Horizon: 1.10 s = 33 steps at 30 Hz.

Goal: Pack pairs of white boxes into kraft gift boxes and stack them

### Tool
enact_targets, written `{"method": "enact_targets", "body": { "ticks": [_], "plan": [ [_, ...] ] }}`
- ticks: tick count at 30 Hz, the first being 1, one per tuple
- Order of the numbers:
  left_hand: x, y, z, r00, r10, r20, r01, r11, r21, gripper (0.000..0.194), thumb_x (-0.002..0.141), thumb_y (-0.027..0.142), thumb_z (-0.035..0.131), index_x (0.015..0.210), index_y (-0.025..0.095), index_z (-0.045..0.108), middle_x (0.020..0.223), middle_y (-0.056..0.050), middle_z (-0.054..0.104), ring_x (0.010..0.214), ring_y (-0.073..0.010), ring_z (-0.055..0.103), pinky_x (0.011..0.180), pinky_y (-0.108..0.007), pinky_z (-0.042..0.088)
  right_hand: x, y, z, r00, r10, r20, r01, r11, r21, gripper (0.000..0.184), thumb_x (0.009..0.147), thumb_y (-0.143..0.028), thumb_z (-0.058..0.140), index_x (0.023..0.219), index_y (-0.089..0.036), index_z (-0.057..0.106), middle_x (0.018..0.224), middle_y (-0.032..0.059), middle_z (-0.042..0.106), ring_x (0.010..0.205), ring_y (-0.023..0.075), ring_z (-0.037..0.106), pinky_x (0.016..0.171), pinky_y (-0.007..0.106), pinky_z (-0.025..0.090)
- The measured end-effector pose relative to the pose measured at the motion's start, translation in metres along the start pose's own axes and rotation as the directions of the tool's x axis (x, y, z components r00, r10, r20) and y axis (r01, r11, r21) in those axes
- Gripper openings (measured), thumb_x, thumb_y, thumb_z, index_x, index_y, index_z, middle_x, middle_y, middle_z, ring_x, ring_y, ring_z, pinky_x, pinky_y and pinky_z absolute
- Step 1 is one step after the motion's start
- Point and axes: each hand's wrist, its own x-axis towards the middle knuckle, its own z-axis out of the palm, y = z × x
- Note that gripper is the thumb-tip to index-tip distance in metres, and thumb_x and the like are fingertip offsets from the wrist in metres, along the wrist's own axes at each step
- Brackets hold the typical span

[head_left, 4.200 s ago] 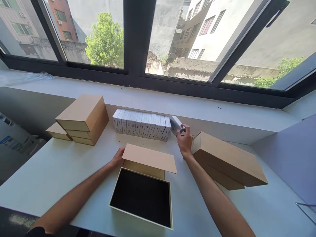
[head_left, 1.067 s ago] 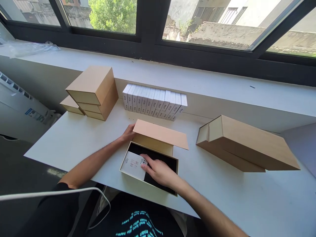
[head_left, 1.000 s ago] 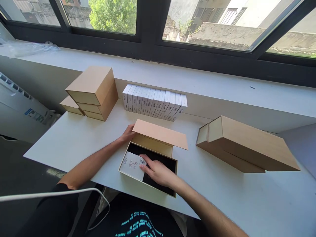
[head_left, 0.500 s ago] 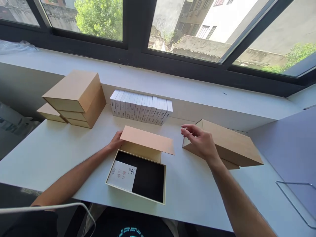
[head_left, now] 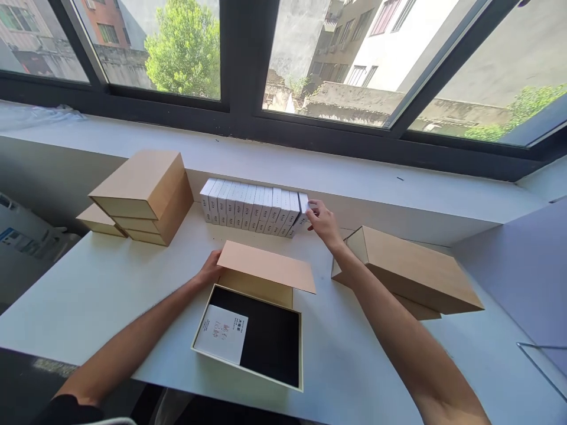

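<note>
An open kraft cardboard box (head_left: 299, 354) sits before me, its lid (head_left: 266, 267) raised at the back. In its black interior (head_left: 271, 336), a flat white box with printed characters (head_left: 221, 334) lies at the left end. My left hand (head_left: 211, 269) is closed on the lid's left end, its fingertips partly hidden behind it. Against the ledge stands a stacked row of small white boxes (head_left: 248, 203). My right hand (head_left: 322, 223) has its fingers on the rightmost white box (head_left: 303, 203), which leans a little away from the row with a dark gap beside it.
Closed kraft boxes (head_left: 137, 183) are stacked at the back left. More kraft boxes (head_left: 420, 268) lie on the right, under and beyond my right forearm. Behind the white table (head_left: 146, 295) runs a window ledge (head_left: 354, 183), and a bent metal wire (head_left: 543, 372) is at the right edge.
My right hand has moved left and away from me, from beside the right kraft boxes to the row's end. The end white box has tilted away from its neighbour. My left hand stays on the lid.
</note>
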Motion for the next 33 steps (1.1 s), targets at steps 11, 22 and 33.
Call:
{"method": "enact_targets", "body": {
  "ticks": [11, 22, 33],
  "plan": [
    [-0.001, 0.002, -0.001, 1.0, 0.007, 0.015, -0.007, 1.0, -0.002, 0.043, 0.072, 0.052, 0.07, 0.091, 0.014, 0.074, 0.091, -0.011, 0.077, 0.092, -0.0296, 0.07, 0.077, -0.034, 0.056, -0.007, -0.001, 0.003, 0.999, -0.019, -0.042, 0.018, 0.999, -0.037, 0.051, 0.081, -0.038, 0.062, 0.128, -0.018, 0.059, 0.102, 0.0127, 0.071, 0.072, 0.0227, 0.067, 0.057, 0.033, 0.055],
    [0.004, -0.005, -0.004, 1.0, 0.004, -0.002, -0.004, 1.0, 0.0, 0.043, 0.072, 0.05, 0.069, 0.094, 0.013, 0.073, 0.1, -0.011, 0.076, 0.097, -0.031, 0.069, 0.08, -0.036, 0.055, -0.101, -0.079, -0.09, 0.888, -0.459, -0.04, 0.458, 0.889, -0.025, 0.017, 0.092, -0.04, 0.06, 0.101, -0.03, 0.07, 0.104, 0.0033, 0.069, 0.091, 0.0211, 0.063, 0.077, 0.035, 0.051],
    [0.003, -0.006, -0.008, 0.998, 0.036, -0.048, -0.032, 0.997, 0.064, 0.036, 0.072, 0.046, 0.07, 0.083, 0.012, 0.071, 0.09, -0.009, 0.077, 0.088, -0.0273, 0.069, 0.069, -0.029, 0.055, -0.186, -0.113, 0.031, 0.114, -0.514, 0.85, 0.864, 0.473, 0.17, 0.008, 0.093, -0.02, 0.06, 0.09, -0.019, 0.066, 0.084, 0.0034, 0.071, 0.088, 0.0188, 0.063, 0.093, 0.035, 0.044]
  ]
}}
